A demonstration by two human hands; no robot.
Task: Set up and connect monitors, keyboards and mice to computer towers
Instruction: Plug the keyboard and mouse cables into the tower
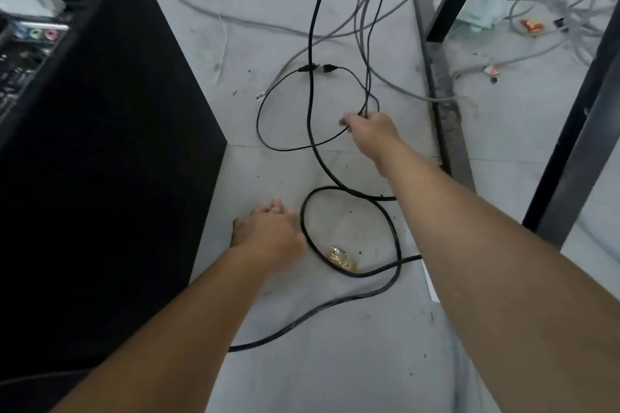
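two thin black cables (257, 121) run down onto the floor (268, 379), and the right hand (370, 127) appears to have its fingers curled round them at the edge of their loop. their plugs (317, 68) lie end to end, pointing left and right, just beyond that hand and farther from the person. the left hand (270, 231) sits nearer the body, fingers relaxed and holding nothing, just beside a thick black cable (335, 189) coiled on the floor. the computer tower (100, 144) stands to the left, its rear ports (37, 35) well apart from the plugs. i judge the plugs must travel leftward to reach them.
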